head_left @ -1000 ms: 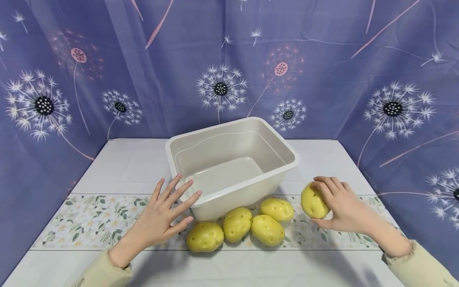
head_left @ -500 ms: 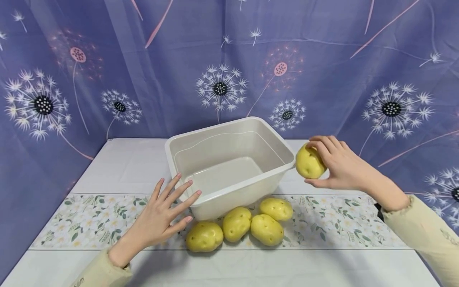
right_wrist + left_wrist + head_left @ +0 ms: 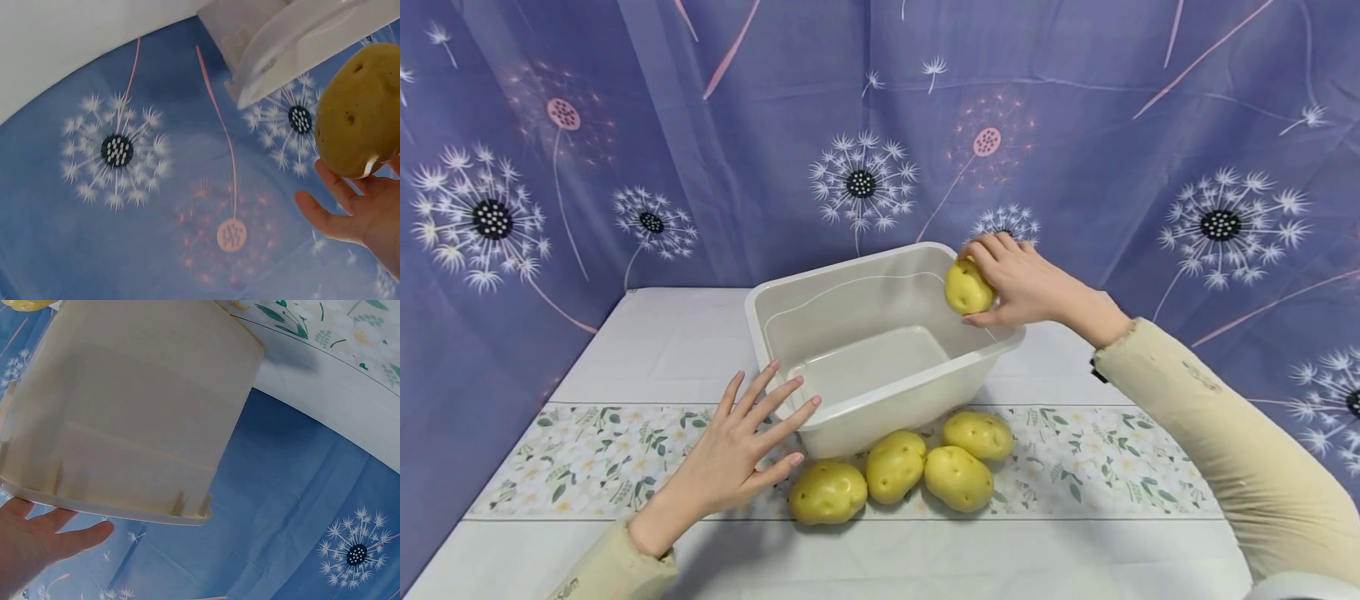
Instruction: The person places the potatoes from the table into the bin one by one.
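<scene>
My right hand grips a yellow potato above the right end of a pale grey plastic tub. In the right wrist view the same potato sits against the fingers, with part of the tub's rim beside it. With fingers spread, my left hand lies over the tub's near left corner. Its fingertips meet the rim in the left wrist view. Along the tub's front side lie several more potatoes on the table.
The white table carries a floral strip across its middle. A purple dandelion-print cloth hangs behind the table and at both sides. The tub stands at an angle near the back of the table.
Holding the potato, my right hand has risen from the right part of the table and swung left over the tub's right end. My left hand and the other potatoes stay put.
</scene>
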A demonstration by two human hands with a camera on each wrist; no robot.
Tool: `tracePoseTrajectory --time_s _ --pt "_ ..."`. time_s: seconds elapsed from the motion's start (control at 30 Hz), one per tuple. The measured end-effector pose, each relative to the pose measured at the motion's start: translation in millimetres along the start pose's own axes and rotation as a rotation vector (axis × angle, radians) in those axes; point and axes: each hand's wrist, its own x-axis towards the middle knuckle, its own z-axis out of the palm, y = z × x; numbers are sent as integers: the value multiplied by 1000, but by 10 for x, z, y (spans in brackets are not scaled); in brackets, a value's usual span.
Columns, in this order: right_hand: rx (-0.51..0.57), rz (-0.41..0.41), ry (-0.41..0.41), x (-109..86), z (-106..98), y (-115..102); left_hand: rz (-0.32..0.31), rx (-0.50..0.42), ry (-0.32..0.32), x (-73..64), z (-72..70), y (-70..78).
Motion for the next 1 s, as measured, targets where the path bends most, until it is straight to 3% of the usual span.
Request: tracePoseTrajectory --time_s 0.3,0.63,0.83,1.0 --pt "-3 18 -174 446 88 -20 10 -14 0 -5 7 4" --pt "-57 -27 -174 715 263 5 2 -29 -14 6 -3 11" --pt "-113 -92 -178 785 384 -16 -11 -40 -22 1 -9 27" --pt "-127 -99 -189 796 435 -4 -8 -38 -21 11 -10 32"
